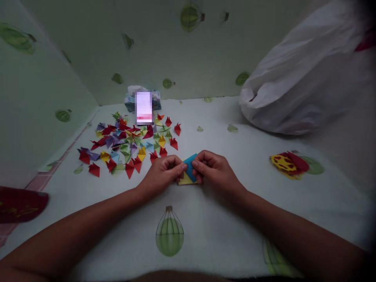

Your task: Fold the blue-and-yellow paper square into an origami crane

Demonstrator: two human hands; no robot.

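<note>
A small folded piece of blue origami paper (191,161) is pinched between my two hands at the middle of the table. My left hand (164,172) grips its left edge between thumb and fingers. The thumb and fingertips of my right hand (213,168) close on its right side. Just beneath the blue paper lies a yellow paper (187,180), mostly covered by it and by my fingers. Beyond my left hand, many small folded paper figures (129,145) in red, yellow, green, blue and purple are spread over the surface.
A lit phone (144,105) leans on a tissue box (128,102) at the back. At the back right sits a large white plastic bag (290,86). Red and yellow cut-out pieces (289,163) lie at right. A red object (23,204) juts in at the left edge.
</note>
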